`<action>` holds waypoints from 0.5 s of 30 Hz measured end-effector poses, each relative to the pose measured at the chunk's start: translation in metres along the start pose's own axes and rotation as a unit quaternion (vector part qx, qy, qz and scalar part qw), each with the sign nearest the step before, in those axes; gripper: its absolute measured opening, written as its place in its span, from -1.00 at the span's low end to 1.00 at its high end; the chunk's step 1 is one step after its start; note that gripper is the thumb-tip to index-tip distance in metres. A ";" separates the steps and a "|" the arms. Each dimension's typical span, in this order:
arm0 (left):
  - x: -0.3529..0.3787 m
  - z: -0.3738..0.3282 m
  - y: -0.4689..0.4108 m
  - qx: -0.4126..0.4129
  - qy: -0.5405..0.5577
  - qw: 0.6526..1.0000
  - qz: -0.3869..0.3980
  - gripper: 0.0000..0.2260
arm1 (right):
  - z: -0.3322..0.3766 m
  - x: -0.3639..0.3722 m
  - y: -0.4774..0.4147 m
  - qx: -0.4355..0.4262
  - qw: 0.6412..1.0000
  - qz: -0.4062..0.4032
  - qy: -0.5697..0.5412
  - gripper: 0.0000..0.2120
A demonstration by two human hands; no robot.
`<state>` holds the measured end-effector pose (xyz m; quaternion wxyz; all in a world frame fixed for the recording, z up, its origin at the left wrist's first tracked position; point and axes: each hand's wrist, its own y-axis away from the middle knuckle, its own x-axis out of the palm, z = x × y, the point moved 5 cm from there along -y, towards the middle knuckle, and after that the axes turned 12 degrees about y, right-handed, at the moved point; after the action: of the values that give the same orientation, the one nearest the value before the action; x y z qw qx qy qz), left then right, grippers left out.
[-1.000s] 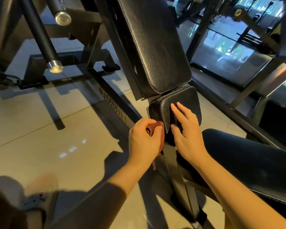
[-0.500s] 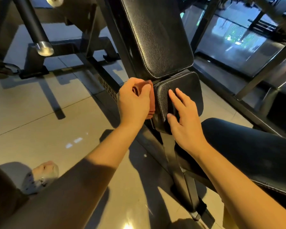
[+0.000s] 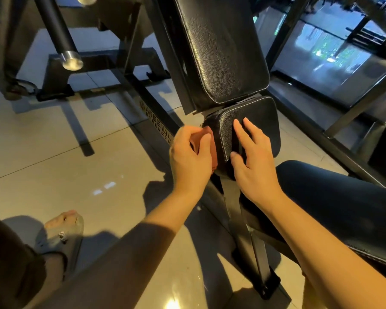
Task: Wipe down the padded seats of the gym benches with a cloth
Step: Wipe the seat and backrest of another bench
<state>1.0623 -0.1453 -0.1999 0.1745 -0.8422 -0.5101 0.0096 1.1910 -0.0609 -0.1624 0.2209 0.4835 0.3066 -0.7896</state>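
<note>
A small black padded seat (image 3: 260, 114) sits below a long black back pad (image 3: 218, 52) on a steel bench frame. My left hand (image 3: 191, 159) grips a reddish-brown cloth (image 3: 211, 144) and holds it against the seat's left side edge. My right hand (image 3: 252, 161) lies flat on top of the seat, fingers straight and spread. Most of the cloth is hidden inside my left fist.
A second black pad (image 3: 343, 210) extends under my right forearm at lower right. Black barbell sleeves with steel ends (image 3: 71, 61) hang at upper left over a rack base (image 3: 54, 85). My sandalled foot (image 3: 60, 230) stands on the glossy tile floor. Glass panels lie to the right.
My left hand with the cloth rose from the seat's lower front corner to its left side, then slid slightly down along it. My right hand stayed flat on the seat.
</note>
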 end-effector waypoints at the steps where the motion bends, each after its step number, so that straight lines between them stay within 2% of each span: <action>1: 0.000 0.009 0.017 -0.021 0.010 1.000 0.016 -0.97 | 0.000 0.001 0.000 0.001 1.000 -0.003 0.000 -0.37; 3: 0.000 0.024 0.057 -0.079 0.022 0.995 0.054 -0.95 | -0.001 0.002 -0.002 0.002 1.000 -0.013 0.006 -0.38; 5: 0.000 0.024 0.071 -0.094 0.028 0.993 0.064 -0.92 | -0.002 0.003 -0.002 0.003 1.000 -0.016 0.011 -0.38; 9: 0.000 -0.002 0.012 -0.030 0.007 1.000 0.001 -0.98 | -0.002 0.002 -0.002 -0.005 1.000 -0.012 0.005 -0.37; 11: -0.001 -0.002 -0.001 -0.018 0.000 1.000 -0.004 -0.98 | -0.002 0.002 -0.002 -0.008 1.000 -0.010 0.004 -0.37; 15: -0.002 0.024 0.060 -0.113 0.030 0.992 0.051 -0.94 | -0.003 0.001 -0.003 -0.001 1.000 -0.013 -0.004 -0.37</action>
<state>1.1076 -0.1651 -0.2410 0.0924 -0.8814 -0.4586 -0.0649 1.1905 -0.0565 -0.1640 0.2127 0.4763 0.3130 -0.7937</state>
